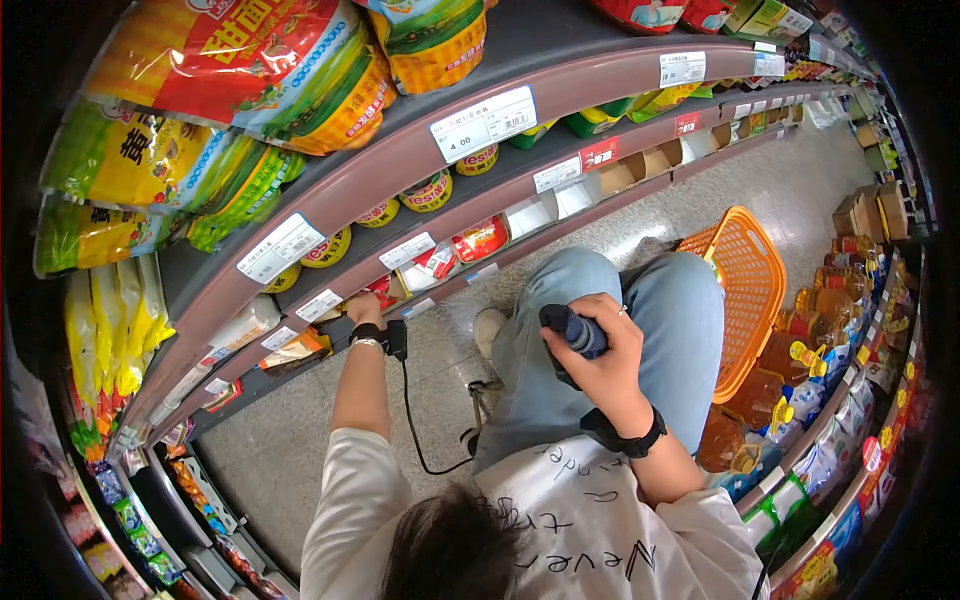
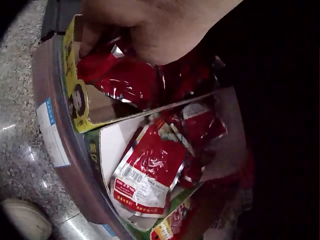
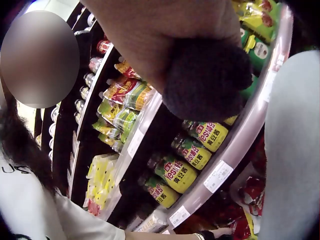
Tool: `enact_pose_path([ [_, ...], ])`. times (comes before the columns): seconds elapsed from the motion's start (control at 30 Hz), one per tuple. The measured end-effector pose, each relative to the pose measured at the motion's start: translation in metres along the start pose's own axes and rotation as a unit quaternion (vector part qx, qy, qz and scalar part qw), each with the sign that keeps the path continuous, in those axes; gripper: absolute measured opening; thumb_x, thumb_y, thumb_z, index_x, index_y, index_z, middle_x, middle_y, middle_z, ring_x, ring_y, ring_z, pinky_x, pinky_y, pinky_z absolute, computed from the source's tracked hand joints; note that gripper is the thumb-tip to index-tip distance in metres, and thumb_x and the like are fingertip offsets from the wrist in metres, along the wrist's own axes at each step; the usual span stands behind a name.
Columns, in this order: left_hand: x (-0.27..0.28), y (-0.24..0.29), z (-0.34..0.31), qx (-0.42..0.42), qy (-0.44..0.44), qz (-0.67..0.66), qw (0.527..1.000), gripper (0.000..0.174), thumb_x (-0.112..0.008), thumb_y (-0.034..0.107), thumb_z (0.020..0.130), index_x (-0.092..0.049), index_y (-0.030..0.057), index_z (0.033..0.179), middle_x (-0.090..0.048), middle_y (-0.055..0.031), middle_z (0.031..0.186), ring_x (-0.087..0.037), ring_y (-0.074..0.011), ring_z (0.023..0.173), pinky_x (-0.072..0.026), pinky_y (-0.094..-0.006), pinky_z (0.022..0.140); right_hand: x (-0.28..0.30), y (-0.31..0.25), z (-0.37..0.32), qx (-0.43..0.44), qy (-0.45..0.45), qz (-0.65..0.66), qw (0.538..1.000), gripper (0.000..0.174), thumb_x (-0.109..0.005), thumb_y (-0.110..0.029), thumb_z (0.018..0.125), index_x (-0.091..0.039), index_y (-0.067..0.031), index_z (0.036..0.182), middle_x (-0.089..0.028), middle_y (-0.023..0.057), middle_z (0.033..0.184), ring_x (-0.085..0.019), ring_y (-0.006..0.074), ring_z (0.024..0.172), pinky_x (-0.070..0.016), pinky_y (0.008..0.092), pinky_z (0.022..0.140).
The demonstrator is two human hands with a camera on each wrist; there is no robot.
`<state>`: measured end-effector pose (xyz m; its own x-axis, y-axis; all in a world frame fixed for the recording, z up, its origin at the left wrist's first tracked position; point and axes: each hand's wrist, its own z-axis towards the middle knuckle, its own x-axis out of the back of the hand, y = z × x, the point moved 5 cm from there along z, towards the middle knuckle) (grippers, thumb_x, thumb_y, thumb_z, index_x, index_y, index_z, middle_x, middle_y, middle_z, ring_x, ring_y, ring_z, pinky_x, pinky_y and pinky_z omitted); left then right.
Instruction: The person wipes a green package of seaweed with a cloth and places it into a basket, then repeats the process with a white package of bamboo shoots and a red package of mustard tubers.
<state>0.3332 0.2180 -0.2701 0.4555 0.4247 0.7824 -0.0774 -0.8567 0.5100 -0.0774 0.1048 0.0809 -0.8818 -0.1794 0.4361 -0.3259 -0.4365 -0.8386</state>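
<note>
The left hand (image 1: pixel 365 312) reaches into the lowest shelf. In the left wrist view that hand (image 2: pixel 145 30) is over a yellow-edged carton (image 2: pixel 77 100), its fingers on a red shiny packet (image 2: pixel 125 80); the fingertips are partly hidden. Beside it, a white-walled carton holds a red packet (image 2: pixel 147 172) with a barcode. The right hand (image 1: pixel 610 350) grips a dark blue rolled cloth-like item (image 1: pixel 580 332) above the knees. In the right wrist view the dark bundle (image 3: pixel 207 80) hangs below the right hand (image 3: pixel 165 30).
An orange basket (image 1: pixel 735 300) stands right of the knees, near large oil bottles (image 1: pixel 755 397) on the right-hand shelf. Yellow-lidded jars (image 1: pixel 428 192) line a shelf above the left hand. A black cable (image 1: pixel 408 420) runs from the left wrist. Large seasoning bags (image 1: pixel 250 60) fill the upper shelf.
</note>
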Motion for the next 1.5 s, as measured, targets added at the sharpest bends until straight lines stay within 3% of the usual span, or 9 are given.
enact_pose_path([
  [0.13, 0.037, 0.022, -0.061, 0.085, -0.078, -0.249, 0.961, 0.053, -0.054, -0.001, 0.081, -0.049, -0.0006, 0.133, -0.058, -0.0168, 0.125, -0.062, -0.0272, 0.105, -0.0518, -0.0311, 0.083, 0.005, -0.007, 0.003, 0.005, -0.001, 0.018, 1.0, 0.03, -0.08, 0.0, 0.065, -0.061, -0.001, 0.088, -0.062, 0.0112, 0.081, -0.061, 0.0258, 0.074, -0.049, 0.0307, 0.069],
  [0.27, 0.049, 0.019, -0.106, 0.093, -0.185, -0.526, 0.825, 0.062, -0.045, -0.014, 0.079, -0.041, 0.0026, 0.139, -0.058, -0.0154, 0.122, -0.063, -0.0254, 0.102, -0.0553, -0.0353, 0.082, 0.01, -0.012, -0.005, -0.007, -0.018, 0.042, 0.999, 0.03, -0.079, -0.001, 0.065, -0.061, -0.0007, 0.088, -0.062, 0.0114, 0.081, -0.061, 0.0256, 0.075, -0.0487, 0.0309, 0.07],
  [0.33, 0.072, 0.051, -0.158, 0.074, -0.298, -0.558, 0.771, 0.059, -0.049, -0.011, 0.084, -0.039, 0.0047, 0.14, -0.056, -0.0133, 0.127, -0.061, -0.024, 0.108, -0.055, -0.036, 0.086, 0.011, -0.012, -0.008, -0.001, -0.019, 0.066, 0.998, 0.029, -0.079, -0.001, 0.066, -0.061, -0.0007, 0.088, -0.062, 0.0117, 0.082, -0.061, 0.0254, 0.075, -0.0487, 0.0314, 0.07],
  [0.53, 0.116, 0.13, -0.277, -0.048, -0.373, -0.528, 0.762, 0.067, -0.062, -0.007, 0.084, -0.035, 0.0083, 0.144, -0.051, -0.0102, 0.134, -0.056, -0.0214, 0.116, -0.0521, -0.0365, 0.094, 0.022, -0.02, -0.021, -0.005, -0.016, 0.096, 0.995, 0.028, -0.079, -0.005, 0.067, -0.062, -0.0011, 0.089, -0.063, 0.0119, 0.083, -0.062, 0.0257, 0.076, -0.0489, 0.0316, 0.071],
  [0.77, 0.132, 0.226, -0.357, -0.192, -0.425, -0.545, 0.697, 0.095, -0.063, -0.011, 0.081, -0.005, 0.0135, 0.152, -0.033, -0.0131, 0.147, -0.044, -0.0225, 0.129, -0.0417, -0.0395, 0.104, 0.037, -0.004, -0.027, -0.091, 0.022, 0.117, 0.989, 0.03, -0.082, -0.013, 0.07, -0.063, -0.002, 0.091, -0.065, 0.0112, 0.084, -0.064, 0.0239, 0.075, -0.0494, 0.0319, 0.073],
  [1.13, 0.122, 0.279, -0.399, -0.26, -0.398, -0.566, 0.674, 0.103, -0.066, -0.007, 0.082, 0.005, 0.0189, 0.152, -0.035, -0.0144, 0.145, -0.046, -0.024, 0.126, -0.0427, -0.0413, 0.103, 0.06, 0.01, -0.022, -0.148, 0.05, 0.218, 0.963, 0.023, -0.078, -0.013, 0.077, -0.067, -0.0004, 0.093, -0.067, 0.0069, 0.078, -0.062, 0.0096, 0.071, -0.0494, 0.0259, 0.067],
  [1.3, 0.118, 0.278, -0.397, -0.19, -0.451, -0.564, 0.665, 0.101, -0.064, -0.01, 0.083, 0.004, 0.0185, 0.152, -0.036, -0.0142, 0.144, -0.046, -0.0245, 0.126, -0.0416, -0.0417, 0.104, 0.081, 0.003, -0.014, -0.162, -0.096, 0.284, 0.94, 0.014, -0.07, -0.007, 0.083, -0.066, 0.0024, 0.093, -0.066, 0.0042, 0.075, -0.057, 0.0034, 0.073, -0.0484, 0.0236, 0.064],
  [1.4, 0.119, 0.279, -0.392, -0.189, -0.478, -0.512, 0.689, 0.102, -0.07, -0.003, 0.08, -0.001, 0.0176, 0.153, -0.037, -0.0136, 0.144, -0.043, -0.0242, 0.129, -0.0401, -0.0404, 0.105, 0.088, 0.006, -0.009, -0.12, -0.104, 0.241, 0.957, 0.016, -0.071, -0.006, 0.079, -0.066, 0.0014, 0.092, -0.066, 0.0075, 0.077, -0.062, 0.0107, 0.069, -0.0491, 0.0261, 0.064],
  [1.5, 0.126, 0.276, -0.362, -0.325, -0.323, -0.351, 0.817, 0.097, -0.081, 0.009, 0.073, -0.022, 0.0144, 0.15, -0.039, -0.0133, 0.144, -0.04, -0.0242, 0.132, -0.0393, -0.0379, 0.104, 0.103, 0.003, 0.003, 0.035, -0.126, 0.081, 0.988, 0.02, -0.071, -0.007, 0.072, -0.065, -0.0006, 0.09, -0.065, 0.0128, 0.08, -0.064, 0.0258, 0.07, -0.0499, 0.0326, 0.066],
])
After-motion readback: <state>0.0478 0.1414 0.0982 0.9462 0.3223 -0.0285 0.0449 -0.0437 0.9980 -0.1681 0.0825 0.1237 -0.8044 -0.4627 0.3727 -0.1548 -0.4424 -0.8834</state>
